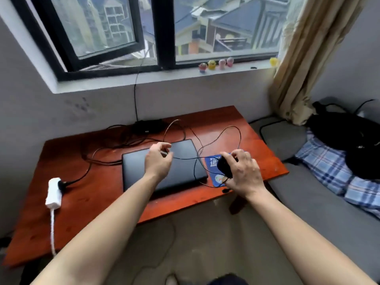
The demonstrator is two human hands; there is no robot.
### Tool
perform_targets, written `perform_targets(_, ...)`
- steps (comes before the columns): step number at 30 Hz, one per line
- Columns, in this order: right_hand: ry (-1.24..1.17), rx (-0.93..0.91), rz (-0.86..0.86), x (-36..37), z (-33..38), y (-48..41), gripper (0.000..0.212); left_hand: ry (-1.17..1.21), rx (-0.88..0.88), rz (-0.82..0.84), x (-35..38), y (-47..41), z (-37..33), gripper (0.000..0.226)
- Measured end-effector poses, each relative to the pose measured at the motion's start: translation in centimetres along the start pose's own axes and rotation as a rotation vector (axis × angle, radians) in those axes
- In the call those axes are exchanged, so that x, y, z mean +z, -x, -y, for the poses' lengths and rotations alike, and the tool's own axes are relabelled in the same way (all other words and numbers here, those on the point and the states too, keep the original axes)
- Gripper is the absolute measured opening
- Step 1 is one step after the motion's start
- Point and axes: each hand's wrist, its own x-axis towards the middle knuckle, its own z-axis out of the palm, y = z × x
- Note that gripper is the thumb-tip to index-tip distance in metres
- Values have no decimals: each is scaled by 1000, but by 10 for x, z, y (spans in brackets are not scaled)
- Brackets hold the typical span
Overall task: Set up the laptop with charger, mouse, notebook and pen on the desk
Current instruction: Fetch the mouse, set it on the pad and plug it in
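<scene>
A closed dark laptop (135, 169) lies in the middle of the red-brown desk (92, 194). My right hand (244, 171) grips a black wired mouse (224, 166) just above a blue mouse pad (213, 171) at the laptop's right side. The mouse's thin black cable (232, 130) loops over the desk and across the laptop lid. My left hand (158, 159) hovers over the lid and pinches the cable near its plug end. A black charger brick (147, 126) with tangled leads sits at the desk's back edge. No notebook or pen is in view.
A white power strip (53, 192) with a black plug in it lies at the desk's left front. A grey bed (320, 202) with a plaid pillow and a black bag (349, 138) is on the right. Small toy figures (216, 64) stand on the windowsill.
</scene>
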Motion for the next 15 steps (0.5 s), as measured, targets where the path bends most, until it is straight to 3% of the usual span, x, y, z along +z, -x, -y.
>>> perform_targets(5, -51, 73, -53, 30, -49, -73, 80, -123, 174, -63, 55, -70, -12, 16)
perform_targets(8, -121, 122, 20, 61, -78, -118, 79, -183, 180, -103, 92, -103, -11, 14)
perform_targets(15, -463, 344, 491, 138, -136, -203, 73, -379, 34, -2, 166, -160, -16, 20)
